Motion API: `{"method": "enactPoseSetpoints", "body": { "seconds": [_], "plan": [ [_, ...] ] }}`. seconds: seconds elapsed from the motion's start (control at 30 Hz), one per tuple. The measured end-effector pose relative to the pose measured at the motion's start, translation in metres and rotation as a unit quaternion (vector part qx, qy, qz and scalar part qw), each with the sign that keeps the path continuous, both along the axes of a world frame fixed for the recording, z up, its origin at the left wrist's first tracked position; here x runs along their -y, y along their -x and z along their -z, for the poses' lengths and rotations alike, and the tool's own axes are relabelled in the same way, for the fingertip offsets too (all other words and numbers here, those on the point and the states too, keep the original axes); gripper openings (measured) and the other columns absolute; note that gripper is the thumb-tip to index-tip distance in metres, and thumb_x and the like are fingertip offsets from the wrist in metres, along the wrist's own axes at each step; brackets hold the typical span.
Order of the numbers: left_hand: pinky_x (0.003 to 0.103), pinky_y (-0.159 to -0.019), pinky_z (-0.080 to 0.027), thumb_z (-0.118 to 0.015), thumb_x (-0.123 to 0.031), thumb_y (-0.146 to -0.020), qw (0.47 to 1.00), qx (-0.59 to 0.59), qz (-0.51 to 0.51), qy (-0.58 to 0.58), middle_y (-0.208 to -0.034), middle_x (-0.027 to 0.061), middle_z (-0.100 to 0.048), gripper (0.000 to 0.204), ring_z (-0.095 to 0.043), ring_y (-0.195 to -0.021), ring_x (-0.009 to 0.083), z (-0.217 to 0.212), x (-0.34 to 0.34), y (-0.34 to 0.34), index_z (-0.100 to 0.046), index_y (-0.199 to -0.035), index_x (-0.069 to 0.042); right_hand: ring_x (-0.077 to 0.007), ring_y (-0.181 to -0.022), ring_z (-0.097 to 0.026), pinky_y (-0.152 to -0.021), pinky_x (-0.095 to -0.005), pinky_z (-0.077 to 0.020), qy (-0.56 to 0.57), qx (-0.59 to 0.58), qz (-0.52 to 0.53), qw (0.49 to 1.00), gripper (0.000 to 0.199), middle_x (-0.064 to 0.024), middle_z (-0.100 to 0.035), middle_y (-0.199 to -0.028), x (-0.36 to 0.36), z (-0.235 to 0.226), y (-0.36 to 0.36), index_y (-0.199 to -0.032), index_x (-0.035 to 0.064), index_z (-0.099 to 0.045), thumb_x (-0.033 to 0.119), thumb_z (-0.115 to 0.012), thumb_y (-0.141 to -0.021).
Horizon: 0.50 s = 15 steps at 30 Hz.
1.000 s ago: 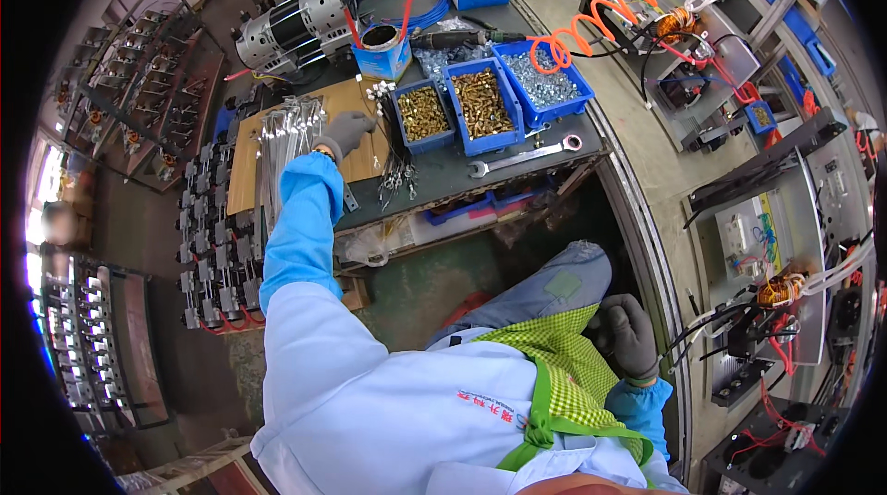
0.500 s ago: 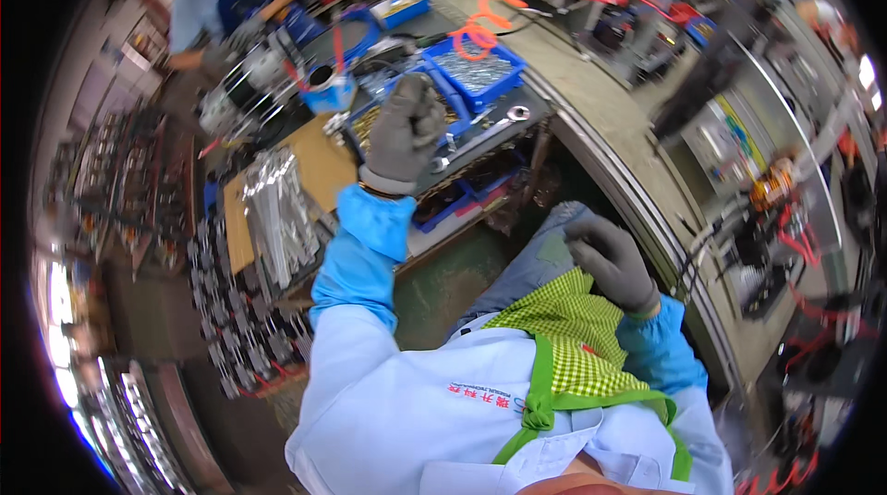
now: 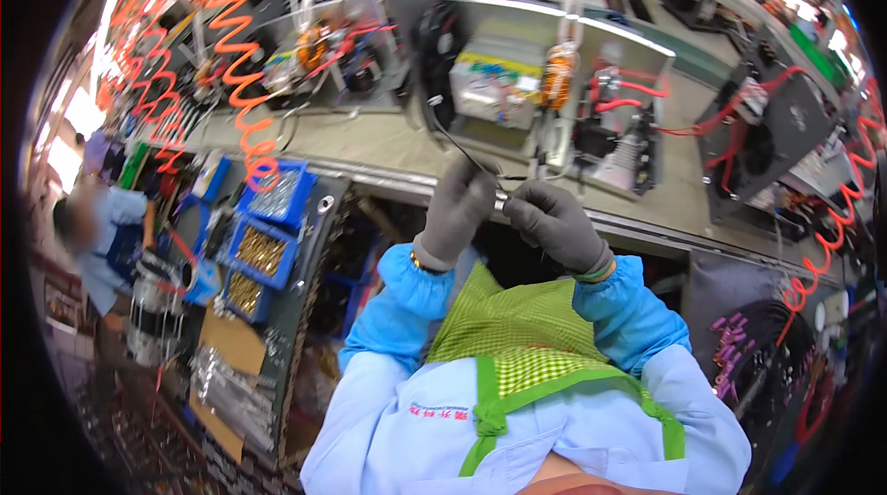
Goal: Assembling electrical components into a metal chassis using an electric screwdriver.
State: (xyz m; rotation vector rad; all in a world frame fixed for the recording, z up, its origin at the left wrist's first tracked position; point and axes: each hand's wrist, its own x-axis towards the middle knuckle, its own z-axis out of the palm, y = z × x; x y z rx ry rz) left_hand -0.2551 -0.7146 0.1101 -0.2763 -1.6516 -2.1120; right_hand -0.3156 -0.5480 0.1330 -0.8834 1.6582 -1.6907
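Both my hands wear grey gloves and meet in front of my chest. My left hand (image 3: 457,208) pinches a thin black cable tie (image 3: 459,142) that curves up and to the left from my fingers. My right hand (image 3: 552,222) grips the same tie at its lower end, fingertips touching the left hand's. Just beyond them on the workbench (image 3: 388,139) stands a grey open-framed motor unit (image 3: 545,97) with copper windings and red wires.
Blue bins (image 3: 263,227) of brass and silver small parts sit at the left on a dark side table. Orange coiled air hoses (image 3: 236,79) hang over the bench. Another person in blue (image 3: 97,236) works at the far left. More motor units stand at the right.
My view has swung from the side table to the workbench. My left hand left the parts at the left and my right hand rose from my lap; both now hold the cable tie.
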Motion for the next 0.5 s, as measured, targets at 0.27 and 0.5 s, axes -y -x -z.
{"method": "enactPoseSetpoints", "body": {
  "seconds": [0.27, 0.5],
  "plan": [
    [0.023, -0.060, -0.044, -0.059, -0.012, -0.091, 0.954, -0.046, 0.151, 0.255, -0.073, -0.0007, -0.058, 0.014, -0.051, -0.066, 0.0060, -0.007, -0.057, 0.044, -0.059, -0.093, 0.001, -0.0099, -0.080, -0.056, -0.072, -0.0260, -0.0478, 0.003, -0.189, 0.033, 0.982, 0.033, -0.0043, -0.062, -0.098, -0.091, -0.016, 0.026, -0.120, -0.0013, -0.057, 0.018, -0.058, -0.093],
    [0.020, -0.060, -0.039, -0.062, -0.016, -0.093, 0.997, 0.000, -0.019, -0.069, -0.076, -0.0032, -0.057, 0.014, -0.048, -0.068, 0.0027, -0.002, -0.099, 0.082, -0.059, -0.094, -0.003, -0.0069, -0.067, -0.053, -0.060, -0.0218, -0.0453, 0.064, -0.052, 0.099, 0.992, 0.042, -0.0054, -0.062, -0.096, -0.117, -0.019, 0.034, -0.138, 0.0025, -0.041, 0.019, -0.045, -0.099]
  ]
}}
